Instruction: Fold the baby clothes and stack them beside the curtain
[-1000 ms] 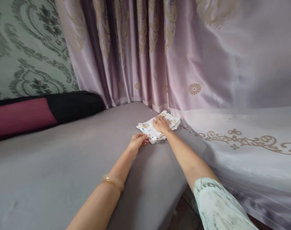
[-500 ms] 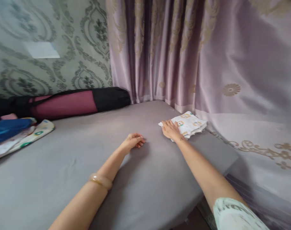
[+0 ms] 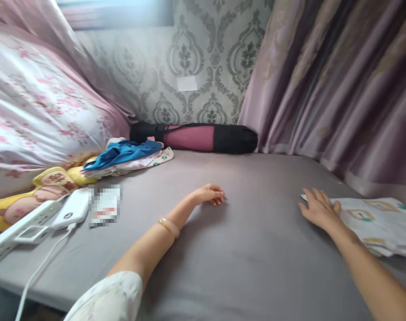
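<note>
My left hand (image 3: pixel 209 194) is over the middle of a grey-sheeted bed (image 3: pixel 249 263), palm down. Its fingers are loosely bent and a little apart, with nothing seen in them; a pale bangle (image 3: pixel 169 227) circles that forearm. On the right, my right hand (image 3: pixel 318 208) is spread at the left edge of a folded white printed cloth (image 3: pixel 383 223). Its fingers are apart and do not grip the cloth. A small white corner pokes out beyond the fingers. Part of the cloth is hidden under the hand and forearm.
A pile of clothes with a blue garment (image 3: pixel 125 154) lies back left, near a black and maroon long bag (image 3: pixel 189 138) by the wall. A power strip (image 3: pixel 32 223), a white device with a cable (image 3: pixel 74 207) and yellow plush toys (image 3: pixel 18 205) are at left. Curtains (image 3: pixel 289 89) hang right.
The view has turned left, bringing the power strip, toys and floral fabric into sight. My right hand stays by the folded cloth with its fingers more spread; my left remains loosely bent.
</note>
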`<action>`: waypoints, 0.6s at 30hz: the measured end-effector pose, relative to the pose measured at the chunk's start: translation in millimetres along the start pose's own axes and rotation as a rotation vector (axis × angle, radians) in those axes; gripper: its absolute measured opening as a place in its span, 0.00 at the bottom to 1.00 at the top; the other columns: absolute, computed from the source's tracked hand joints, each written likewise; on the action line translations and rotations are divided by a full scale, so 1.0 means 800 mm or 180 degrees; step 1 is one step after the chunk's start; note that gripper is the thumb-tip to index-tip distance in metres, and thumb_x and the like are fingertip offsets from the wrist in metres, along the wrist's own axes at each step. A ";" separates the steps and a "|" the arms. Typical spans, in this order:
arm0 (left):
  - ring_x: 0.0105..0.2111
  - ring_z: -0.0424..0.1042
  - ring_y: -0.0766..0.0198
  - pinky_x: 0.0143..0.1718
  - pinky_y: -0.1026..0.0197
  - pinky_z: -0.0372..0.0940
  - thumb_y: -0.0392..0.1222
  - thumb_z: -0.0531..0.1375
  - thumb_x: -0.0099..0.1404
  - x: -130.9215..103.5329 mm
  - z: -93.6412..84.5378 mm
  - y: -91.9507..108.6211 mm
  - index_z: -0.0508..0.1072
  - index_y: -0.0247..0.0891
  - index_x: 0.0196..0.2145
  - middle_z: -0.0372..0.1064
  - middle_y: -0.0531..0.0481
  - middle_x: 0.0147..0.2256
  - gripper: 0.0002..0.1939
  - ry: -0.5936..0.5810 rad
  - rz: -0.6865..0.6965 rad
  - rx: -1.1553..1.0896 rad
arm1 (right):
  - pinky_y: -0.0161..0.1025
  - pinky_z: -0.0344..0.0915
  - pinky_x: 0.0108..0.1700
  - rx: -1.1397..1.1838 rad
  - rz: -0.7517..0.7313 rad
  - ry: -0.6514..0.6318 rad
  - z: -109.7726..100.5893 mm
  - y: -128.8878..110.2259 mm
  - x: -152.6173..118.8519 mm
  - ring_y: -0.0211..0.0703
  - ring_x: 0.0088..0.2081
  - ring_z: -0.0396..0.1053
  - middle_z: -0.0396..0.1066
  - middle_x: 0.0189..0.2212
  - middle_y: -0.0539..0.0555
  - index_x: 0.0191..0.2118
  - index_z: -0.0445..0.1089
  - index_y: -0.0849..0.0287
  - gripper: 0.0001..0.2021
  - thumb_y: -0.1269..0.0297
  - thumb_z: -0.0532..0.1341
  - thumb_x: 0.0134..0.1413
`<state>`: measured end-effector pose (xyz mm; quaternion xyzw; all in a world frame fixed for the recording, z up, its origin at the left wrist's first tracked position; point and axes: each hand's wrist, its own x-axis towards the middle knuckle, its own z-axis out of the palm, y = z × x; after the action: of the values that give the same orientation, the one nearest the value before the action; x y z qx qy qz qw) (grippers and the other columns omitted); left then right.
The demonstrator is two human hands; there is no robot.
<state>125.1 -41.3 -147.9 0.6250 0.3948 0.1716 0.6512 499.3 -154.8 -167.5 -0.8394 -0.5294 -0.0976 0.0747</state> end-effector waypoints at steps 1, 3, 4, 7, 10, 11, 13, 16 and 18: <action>0.23 0.70 0.70 0.26 0.68 0.63 0.45 0.67 0.54 -0.003 -0.012 -0.001 0.72 0.35 0.29 0.76 0.48 0.27 0.12 0.0067 -0.0045 0.0012 | 0.61 0.50 0.59 -0.0033 -0.0133 -0.0029 0.003 -0.014 0.001 0.61 0.64 0.50 0.51 0.65 0.66 0.64 0.57 0.56 0.28 0.58 0.49 0.59; 0.23 0.70 0.69 0.25 0.68 0.63 0.44 0.67 0.54 -0.009 -0.036 -0.001 0.72 0.35 0.29 0.75 0.48 0.26 0.10 0.0277 -0.0097 0.0048 | 0.62 0.48 0.60 -0.0029 -0.0390 -0.0128 0.010 -0.051 0.003 0.60 0.66 0.47 0.49 0.66 0.67 0.65 0.56 0.58 0.28 0.59 0.49 0.59; 0.22 0.70 0.69 0.24 0.68 0.63 0.43 0.67 0.54 -0.012 -0.048 -0.001 0.72 0.35 0.29 0.75 0.48 0.26 0.10 0.0480 -0.0092 0.0068 | 0.61 0.49 0.61 0.0029 -0.0507 -0.0208 0.015 -0.074 0.002 0.59 0.66 0.47 0.49 0.66 0.67 0.65 0.56 0.59 0.29 0.60 0.49 0.58; 0.22 0.70 0.68 0.24 0.67 0.62 0.41 0.67 0.53 -0.023 -0.090 0.000 0.73 0.35 0.27 0.75 0.46 0.26 0.08 0.1372 0.0007 0.0112 | 0.52 0.53 0.61 0.0361 -0.0893 -0.0483 0.025 -0.151 -0.004 0.55 0.66 0.49 0.50 0.66 0.66 0.65 0.55 0.61 0.29 0.59 0.49 0.59; 0.23 0.70 0.69 0.26 0.68 0.62 0.40 0.65 0.54 -0.041 -0.141 0.002 0.72 0.35 0.27 0.74 0.47 0.27 0.07 0.2142 0.0134 0.0155 | 0.51 0.55 0.60 0.0662 -0.1125 -0.0666 0.026 -0.225 -0.015 0.55 0.66 0.50 0.50 0.66 0.66 0.66 0.54 0.62 0.29 0.60 0.48 0.60; 0.23 0.69 0.69 0.26 0.68 0.62 0.40 0.64 0.55 -0.049 -0.159 0.003 0.71 0.35 0.27 0.74 0.47 0.27 0.06 0.2368 0.0171 0.0186 | 0.51 0.55 0.60 0.0725 -0.1212 -0.0725 0.024 -0.247 -0.020 0.55 0.66 0.51 0.48 0.67 0.66 0.66 0.54 0.63 0.29 0.60 0.48 0.61; 0.24 0.69 0.69 0.27 0.67 0.62 0.40 0.62 0.55 -0.068 -0.196 0.004 0.70 0.35 0.27 0.74 0.47 0.28 0.06 0.2800 0.0223 0.0268 | 0.52 0.53 0.61 0.0826 -0.1361 -0.0865 0.017 -0.285 -0.028 0.56 0.66 0.50 0.47 0.67 0.65 0.66 0.53 0.63 0.29 0.59 0.48 0.61; 0.29 0.71 0.64 0.32 0.64 0.63 0.39 0.59 0.56 -0.101 -0.250 0.006 0.71 0.35 0.30 0.75 0.45 0.32 0.05 0.3349 0.0277 0.0456 | 0.55 0.48 0.64 0.0960 -0.1457 -0.1044 0.006 -0.328 -0.038 0.56 0.67 0.48 0.45 0.68 0.65 0.67 0.52 0.63 0.30 0.58 0.49 0.62; 0.36 0.72 0.60 0.39 0.61 0.64 0.37 0.58 0.55 -0.123 -0.283 0.006 0.73 0.35 0.33 0.75 0.44 0.34 0.07 0.3720 0.0277 0.0678 | 0.57 0.46 0.64 0.1034 -0.1450 -0.1063 0.004 -0.349 -0.043 0.56 0.67 0.48 0.45 0.68 0.67 0.67 0.51 0.64 0.30 0.57 0.49 0.63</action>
<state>-100.4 42.6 -93.0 0.5045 0.6769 0.4730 0.2521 233.0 -64.6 -172.7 -0.6809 -0.7172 0.1130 0.0962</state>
